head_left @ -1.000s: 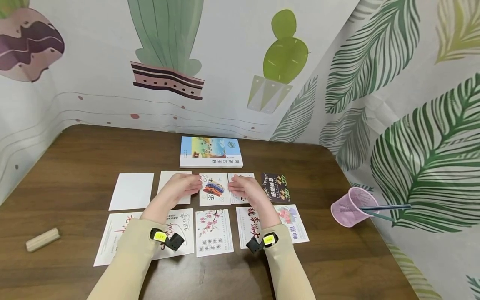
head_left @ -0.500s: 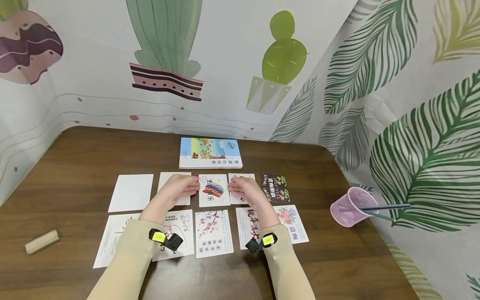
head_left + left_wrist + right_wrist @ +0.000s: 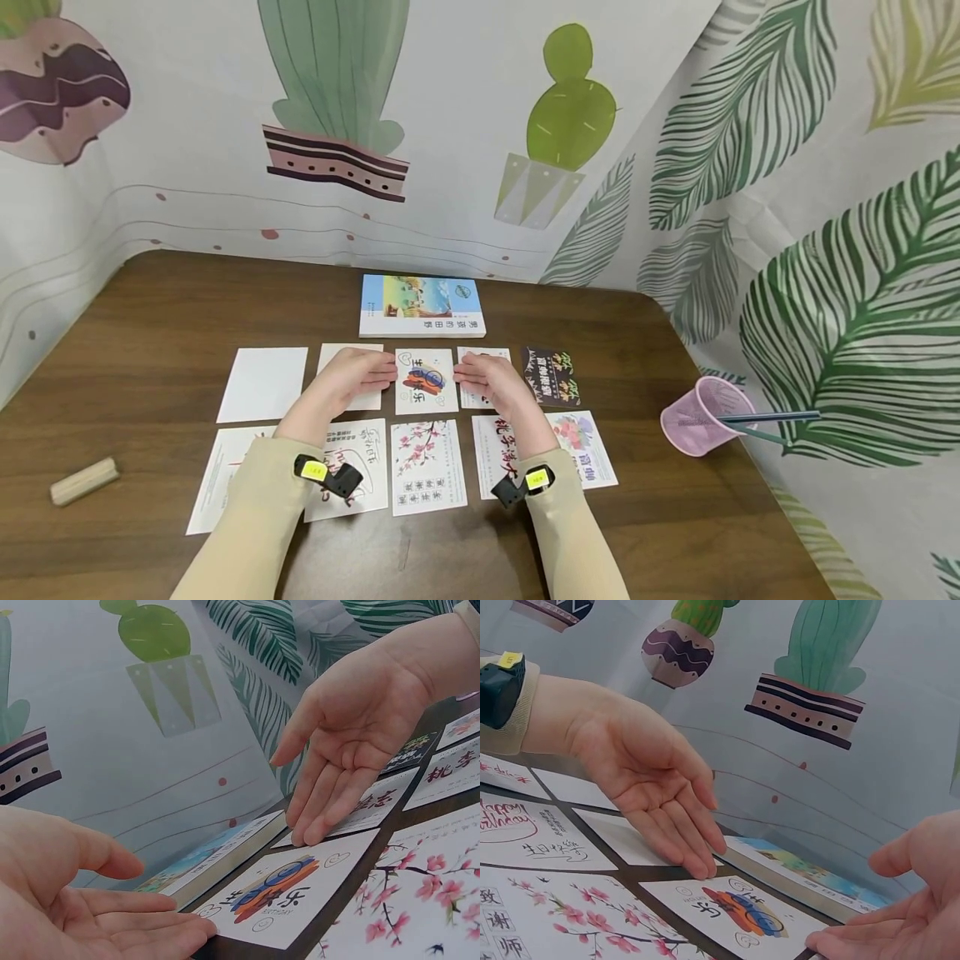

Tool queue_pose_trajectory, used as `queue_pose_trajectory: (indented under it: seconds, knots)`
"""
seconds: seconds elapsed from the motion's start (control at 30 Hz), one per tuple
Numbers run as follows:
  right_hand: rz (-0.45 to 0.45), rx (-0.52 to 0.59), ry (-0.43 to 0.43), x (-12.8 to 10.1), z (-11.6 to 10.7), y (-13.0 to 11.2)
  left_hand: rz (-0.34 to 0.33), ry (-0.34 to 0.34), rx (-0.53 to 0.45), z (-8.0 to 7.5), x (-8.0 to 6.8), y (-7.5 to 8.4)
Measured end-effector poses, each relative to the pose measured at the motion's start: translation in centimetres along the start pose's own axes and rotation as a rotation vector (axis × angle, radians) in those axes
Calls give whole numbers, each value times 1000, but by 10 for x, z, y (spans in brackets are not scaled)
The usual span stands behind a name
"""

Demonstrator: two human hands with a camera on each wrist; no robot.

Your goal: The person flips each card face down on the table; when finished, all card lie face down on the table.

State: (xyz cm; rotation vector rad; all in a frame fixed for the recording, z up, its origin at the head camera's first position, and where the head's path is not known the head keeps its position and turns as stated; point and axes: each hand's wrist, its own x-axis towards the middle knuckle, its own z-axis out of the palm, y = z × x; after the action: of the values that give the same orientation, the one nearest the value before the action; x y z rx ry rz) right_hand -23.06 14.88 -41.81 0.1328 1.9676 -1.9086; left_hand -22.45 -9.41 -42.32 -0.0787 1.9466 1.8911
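A small white greeting card [image 3: 425, 382] with orange and blue paint strokes lies flat in the back row, between my two hands. My left hand [image 3: 352, 382] is at its left edge, fingers extended and thumb apart. On the opposite side my right hand [image 3: 493, 383] has its fingertips at the right edge, palm facing inward. Both wrist views show straight fingers close to the card's edges. Under my left hand is a plain white card [image 3: 327, 358], partly covered. Another printed card [image 3: 472, 400] lies partly beneath my right hand.
A blue-and-white book [image 3: 422, 306] lies behind the cards. A dark card [image 3: 551, 375] and a blank card [image 3: 262, 383] end the back row. Nearer are a blossom card [image 3: 428, 467] and several others. A pink mesh cup [image 3: 686, 421] holds sticks; a wooden block [image 3: 85, 482] lies left.
The paint-stroke card has slid slightly left, together with both hands, and no longer overlaps the printed card on its right. The other cards stay where they were.
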Motion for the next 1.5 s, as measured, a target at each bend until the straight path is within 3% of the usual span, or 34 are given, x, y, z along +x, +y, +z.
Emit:
queue_pose_trajectory:
  seconds: [0.47, 0.93, 1.5]
  knots:
    - [4, 55, -29, 2, -5, 2, -12, 5, -13, -3, 1, -2]
    - [-58, 101, 22, 9, 3, 8, -21, 4, -24, -2, 0, 0]
    - [-16, 28, -13, 11, 20, 17, -15, 7, 0, -1, 4, -1]
